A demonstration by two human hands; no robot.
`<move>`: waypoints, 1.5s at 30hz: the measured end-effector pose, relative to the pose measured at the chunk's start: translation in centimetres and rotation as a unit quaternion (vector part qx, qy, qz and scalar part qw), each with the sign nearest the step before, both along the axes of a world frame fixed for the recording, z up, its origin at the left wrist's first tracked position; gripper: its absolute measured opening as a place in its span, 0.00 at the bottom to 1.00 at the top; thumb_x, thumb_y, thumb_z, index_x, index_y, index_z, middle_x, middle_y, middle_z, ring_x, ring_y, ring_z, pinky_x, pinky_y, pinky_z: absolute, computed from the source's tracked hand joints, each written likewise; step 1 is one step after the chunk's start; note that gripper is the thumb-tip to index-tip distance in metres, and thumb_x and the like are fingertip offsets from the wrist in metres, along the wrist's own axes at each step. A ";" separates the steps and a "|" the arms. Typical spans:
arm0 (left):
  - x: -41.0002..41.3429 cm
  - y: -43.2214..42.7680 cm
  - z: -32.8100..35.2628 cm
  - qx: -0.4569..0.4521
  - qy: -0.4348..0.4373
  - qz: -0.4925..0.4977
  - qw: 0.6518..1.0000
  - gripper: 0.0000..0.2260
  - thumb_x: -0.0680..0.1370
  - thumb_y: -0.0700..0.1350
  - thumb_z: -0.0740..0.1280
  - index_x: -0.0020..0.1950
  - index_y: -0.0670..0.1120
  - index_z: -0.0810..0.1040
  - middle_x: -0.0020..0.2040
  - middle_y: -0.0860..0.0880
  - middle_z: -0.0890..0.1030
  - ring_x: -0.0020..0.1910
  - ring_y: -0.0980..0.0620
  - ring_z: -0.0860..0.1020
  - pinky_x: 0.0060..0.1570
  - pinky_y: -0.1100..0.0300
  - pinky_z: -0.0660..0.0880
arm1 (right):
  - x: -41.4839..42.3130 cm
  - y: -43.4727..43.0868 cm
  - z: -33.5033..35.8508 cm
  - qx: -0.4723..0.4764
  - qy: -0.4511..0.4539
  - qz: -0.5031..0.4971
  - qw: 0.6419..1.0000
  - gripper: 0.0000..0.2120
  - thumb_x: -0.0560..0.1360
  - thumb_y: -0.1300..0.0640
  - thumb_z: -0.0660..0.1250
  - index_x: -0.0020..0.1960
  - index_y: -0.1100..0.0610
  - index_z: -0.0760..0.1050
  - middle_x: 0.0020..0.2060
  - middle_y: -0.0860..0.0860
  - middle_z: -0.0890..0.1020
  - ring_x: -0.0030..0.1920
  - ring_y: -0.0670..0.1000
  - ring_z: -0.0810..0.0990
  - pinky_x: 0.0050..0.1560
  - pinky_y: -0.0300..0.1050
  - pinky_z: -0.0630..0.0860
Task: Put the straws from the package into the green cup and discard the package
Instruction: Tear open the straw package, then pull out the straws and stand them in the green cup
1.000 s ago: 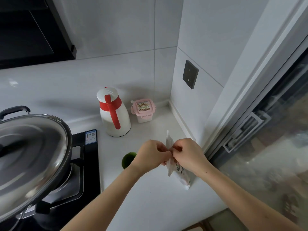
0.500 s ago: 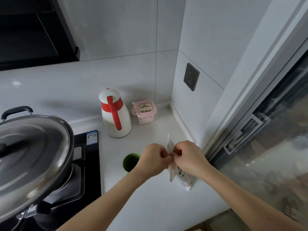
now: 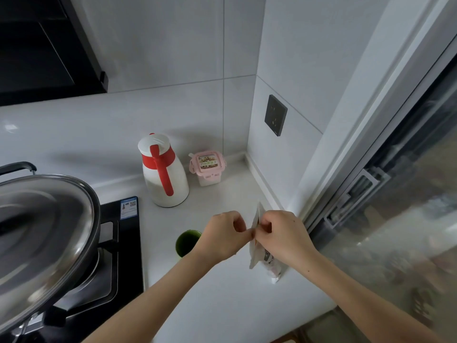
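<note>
I hold a clear plastic straw package (image 3: 257, 253) upright above the white counter, near its right end. My left hand (image 3: 225, 233) and my right hand (image 3: 284, 233) both pinch the package's top edge, fingertips nearly touching. The lower part of the package hangs below my right hand; its contents are blurred. The green cup (image 3: 186, 242) stands on the counter just left of my left wrist, partly hidden by it, and its opening looks dark.
A white jug with a red handle (image 3: 164, 174) and a small pink lidded box (image 3: 207, 167) stand at the back. A steel lidded pan (image 3: 42, 233) sits on the black hob (image 3: 123, 246) at left. A wall socket (image 3: 275, 115) and a sliding glass door (image 3: 395, 219) are at right.
My hands and the package stay in the same place; the fingers have shifted slightly at the package's top edge. The camera has drifted a little, showing more of the green cup.
</note>
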State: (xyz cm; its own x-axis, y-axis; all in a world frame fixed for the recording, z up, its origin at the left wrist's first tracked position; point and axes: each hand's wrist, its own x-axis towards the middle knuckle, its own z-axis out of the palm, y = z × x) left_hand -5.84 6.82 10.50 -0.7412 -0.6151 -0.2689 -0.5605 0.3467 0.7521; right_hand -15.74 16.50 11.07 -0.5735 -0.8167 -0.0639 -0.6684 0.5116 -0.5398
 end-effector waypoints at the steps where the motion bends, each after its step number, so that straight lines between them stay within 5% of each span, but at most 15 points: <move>1: -0.2 0.1 0.2 -0.009 -0.003 -0.016 1.000 0.07 0.73 0.46 0.68 0.38 0.46 0.73 0.35 0.51 0.77 0.33 0.52 0.76 0.37 0.57 0.77 | -0.1 0.1 0.2 0.000 0.002 0.001 1.000 0.16 0.71 0.59 0.63 0.28 0.55 0.61 0.24 0.48 0.67 0.26 0.47 0.63 0.27 0.40 0.60; 5: -0.8 0.4 0.4 -0.040 -0.007 -0.031 0.999 0.08 0.74 0.43 0.65 0.35 0.45 0.72 0.33 0.51 0.75 0.34 0.50 0.76 0.41 0.53 0.78 | -0.4 0.3 0.5 0.006 -0.003 0.003 1.000 0.13 0.71 0.58 0.63 0.30 0.57 0.64 0.26 0.49 0.69 0.28 0.48 0.65 0.29 0.41 0.62; 12: -0.7 -0.7 0.1 -0.123 -0.025 0.011 0.992 0.13 0.71 0.43 0.66 0.30 0.46 0.66 0.29 0.50 0.68 0.28 0.55 0.64 0.28 0.63 0.61 | -1.8 1.8 1.8 0.063 0.109 -0.008 0.992 0.18 0.74 0.54 0.62 0.29 0.56 0.60 0.25 0.48 0.65 0.26 0.47 0.63 0.28 0.40 0.61; 17: -0.1 -1.4 0.8 -0.113 0.000 -0.009 0.993 0.08 0.70 0.43 0.68 0.35 0.46 0.71 0.33 0.52 0.73 0.33 0.54 0.71 0.32 0.61 0.70 | -2.3 3.0 3.2 0.072 0.139 -0.008 0.988 0.17 0.75 0.54 0.62 0.30 0.57 0.62 0.27 0.51 0.69 0.28 0.49 0.67 0.31 0.43 0.66; 19: 0.0 -1.5 1.7 -0.031 0.039 -0.046 0.998 0.07 0.71 0.43 0.70 0.47 0.50 0.75 0.47 0.53 0.78 0.50 0.53 0.77 0.51 0.57 0.77 | -2.5 3.2 4.7 0.052 0.080 -0.015 0.995 0.17 0.72 0.56 0.64 0.28 0.57 0.63 0.25 0.54 0.71 0.28 0.52 0.73 0.32 0.49 0.71; 21: 0.5 -1.6 2.7 0.112 0.088 -0.117 0.983 0.19 0.70 0.44 0.71 0.60 0.52 0.73 0.61 0.55 0.76 0.65 0.53 0.72 0.66 0.53 0.71 | -2.9 3.3 7.0 0.040 -0.023 -0.016 0.999 0.14 0.71 0.58 0.66 0.28 0.59 0.67 0.27 0.59 0.79 0.33 0.56 0.83 0.36 0.54 0.79; 24: 1.3 -1.2 3.6 0.261 0.177 -0.204 0.927 0.33 0.67 0.53 0.73 0.70 0.56 0.67 0.69 0.55 0.72 0.70 0.54 0.69 0.70 0.50 0.66 | -3.3 2.8 10.2 0.029 -0.157 -0.005 0.987 0.14 0.70 0.64 0.65 0.26 0.62 0.72 0.22 0.52 0.80 0.30 0.53 0.84 0.30 0.43 0.79; 28: 2.3 -0.5 3.8 0.193 0.213 -0.205 0.936 0.50 0.62 0.62 0.77 0.76 0.59 0.51 0.75 0.52 0.64 0.74 0.48 0.64 0.71 0.41 0.62 | -2.8 1.7 12.5 -0.011 -0.309 0.015 0.951 0.10 0.70 0.71 0.61 0.32 0.68 0.76 0.26 0.58 0.80 0.27 0.52 0.81 0.27 0.39 0.77; 31: 4.3 0.2 4.4 0.192 0.193 -0.140 0.952 0.59 0.57 0.59 0.80 0.75 0.63 0.43 0.69 0.66 0.65 0.69 0.66 0.67 0.67 0.60 0.69 | -1.5 0.5 12.5 -0.028 -0.375 0.034 0.926 0.11 0.70 0.71 0.61 0.32 0.68 0.78 0.26 0.58 0.81 0.26 0.53 0.80 0.29 0.41 0.79; 34: 7.1 0.9 4.2 0.146 0.198 -0.096 0.965 0.59 0.61 0.46 0.80 0.74 0.63 0.39 0.66 0.68 0.64 0.63 0.74 0.67 0.56 0.75 0.70 | 0.4 -1.0 11.5 -0.031 -0.406 0.060 0.911 0.15 0.70 0.71 0.61 0.27 0.63 0.77 0.26 0.57 0.81 0.27 0.53 0.80 0.32 0.43 0.81; 36: 9.0 1.2 3.4 0.096 0.196 -0.058 0.974 0.58 0.63 0.41 0.81 0.75 0.60 0.40 0.67 0.67 0.66 0.65 0.72 0.67 0.57 0.74 0.71 | 1.8 -1.9 10.6 -0.021 -0.422 0.080 0.903 0.15 0.70 0.72 0.61 0.26 0.63 0.76 0.27 0.58 0.81 0.27 0.53 0.80 0.32 0.43 0.81; 40: 12.0 2.4 1.8 0.047 0.224 0.037 0.973 0.57 0.59 0.44 0.82 0.76 0.58 0.47 0.70 0.56 0.69 0.70 0.57 0.69 0.67 0.52 0.72 | 4.8 -3.7 9.0 0.012 -0.447 0.137 0.884 0.13 0.70 0.71 0.61 0.29 0.64 0.76 0.29 0.59 0.81 0.29 0.54 0.81 0.33 0.43 0.80; 45: 14.0 3.1 1.5 0.179 0.275 0.105 0.939 0.45 0.60 0.42 0.78 0.71 0.52 0.60 0.64 0.52 0.76 0.65 0.56 0.75 0.60 0.60 0.75 | 7.5 -5.4 7.7 0.050 -0.467 0.190 0.862 0.10 0.71 0.70 0.60 0.33 0.65 0.74 0.28 0.56 0.81 0.31 0.54 0.80 0.37 0.45 0.79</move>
State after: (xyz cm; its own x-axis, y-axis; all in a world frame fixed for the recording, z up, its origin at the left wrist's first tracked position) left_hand 8.13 9.91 12.03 -0.7010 -0.7064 -0.0979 -0.0806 -0.0579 0.9951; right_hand -8.20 11.09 18.76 0.0745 -0.8980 -0.4337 -0.0965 0.4263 -0.8994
